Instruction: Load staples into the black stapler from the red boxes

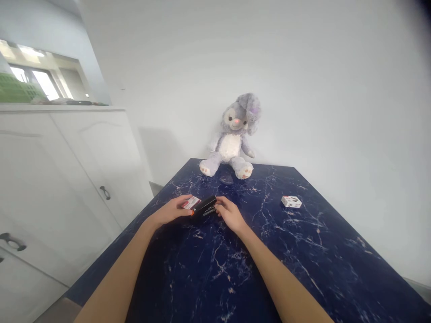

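Near the middle of the table, a long black object (204, 205), stapler-like in shape, lies slanted between my hands, with an orange bit at its left end and a slim metal part along its near side. My right hand (230, 214) pinches its right end, thumb on the metal part. My left hand (173, 210) is curled at the other end, its thumb against the orange bit. Between the left thumb and fingers is a small red-and-white box (191, 202), touching or just behind the black object; I cannot tell which.
A grey plush toy (230, 146) sits at the table's far edge against the wall. To the right lies another small white box (292, 202) with red print and dark pictures. The dark blue marbled table (215, 269) has white cabinets (67, 179) on its left.
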`<state>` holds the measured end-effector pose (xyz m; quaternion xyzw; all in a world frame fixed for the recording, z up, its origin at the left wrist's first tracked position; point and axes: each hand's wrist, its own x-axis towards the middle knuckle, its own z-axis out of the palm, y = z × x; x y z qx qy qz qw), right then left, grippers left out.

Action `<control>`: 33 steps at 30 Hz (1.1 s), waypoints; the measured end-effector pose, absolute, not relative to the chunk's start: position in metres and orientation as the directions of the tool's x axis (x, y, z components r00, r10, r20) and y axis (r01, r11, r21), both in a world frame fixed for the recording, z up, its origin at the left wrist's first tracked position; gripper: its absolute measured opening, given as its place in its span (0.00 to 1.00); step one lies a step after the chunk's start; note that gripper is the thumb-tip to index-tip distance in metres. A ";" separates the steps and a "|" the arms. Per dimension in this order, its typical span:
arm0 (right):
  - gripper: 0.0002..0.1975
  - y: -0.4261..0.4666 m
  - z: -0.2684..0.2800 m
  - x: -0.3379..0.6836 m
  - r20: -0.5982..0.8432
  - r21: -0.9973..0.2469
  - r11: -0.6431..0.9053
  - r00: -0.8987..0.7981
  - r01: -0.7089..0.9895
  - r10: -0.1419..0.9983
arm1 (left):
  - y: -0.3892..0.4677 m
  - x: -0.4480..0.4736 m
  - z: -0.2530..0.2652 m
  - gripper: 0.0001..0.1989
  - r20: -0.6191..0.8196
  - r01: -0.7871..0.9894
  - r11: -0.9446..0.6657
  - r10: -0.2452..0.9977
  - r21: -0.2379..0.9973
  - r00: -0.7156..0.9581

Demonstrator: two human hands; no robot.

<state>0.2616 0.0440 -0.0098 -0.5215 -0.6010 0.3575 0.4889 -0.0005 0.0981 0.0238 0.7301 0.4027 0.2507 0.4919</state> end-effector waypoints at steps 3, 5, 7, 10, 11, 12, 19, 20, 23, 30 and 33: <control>0.17 0.041 -0.006 0.261 0.257 -0.909 0.230 0.033 0.347 0.966 | 0.097 0.000 0.024 0.41 -0.029 0.344 -0.198 0.831 0.918 0.555; 0.18 0.039 -0.005 0.260 0.270 -0.902 0.243 0.027 0.356 0.962 | 0.097 0.000 0.024 0.41 -0.031 0.340 -0.192 0.833 0.920 0.552; 0.18 0.038 -0.006 0.259 0.272 -0.912 0.250 0.022 0.326 0.962 | 0.097 0.001 0.023 0.41 -0.036 0.339 -0.184 0.835 0.923 0.550; 0.19 0.040 -0.010 0.255 0.298 -0.923 0.292 -0.016 0.249 0.954 | 0.098 0.002 0.023 0.40 -0.032 0.344 -0.187 0.840 0.920 0.541; 0.20 0.042 -0.011 0.252 0.316 -0.921 0.316 -0.035 0.229 0.948 | 0.098 0.001 0.024 0.40 -0.030 0.343 -0.190 0.838 0.920 0.545; 0.20 0.045 -0.011 0.247 0.337 -0.915 0.340 -0.052 0.218 0.940 | 0.097 0.000 0.026 0.40 -0.032 0.338 -0.188 0.833 0.922 0.552; 0.24 0.068 -0.008 0.216 0.353 -0.849 0.352 -0.074 0.395 0.933 | 0.099 -0.019 0.033 0.43 -0.037 0.292 -0.121 0.874 0.949 0.484; 0.25 0.070 -0.009 0.215 0.361 -0.842 0.353 -0.060 0.409 0.931 | 0.100 -0.021 0.032 0.42 -0.044 0.300 -0.117 0.877 0.947 0.479; 0.31 0.072 -0.016 0.217 0.365 -0.841 0.339 -0.019 0.422 0.931 | 0.102 -0.023 0.028 0.42 -0.058 0.305 -0.112 0.866 0.946 0.497; 0.32 0.075 -0.022 0.222 0.335 -0.849 0.301 0.001 0.435 0.942 | 0.105 -0.021 0.023 0.40 -0.044 0.269 -0.113 0.855 0.957 0.517; 0.32 0.078 -0.022 0.224 0.299 -0.869 0.263 0.021 0.419 0.954 | 0.106 -0.021 0.022 0.39 -0.038 0.263 -0.121 0.849 0.957 0.527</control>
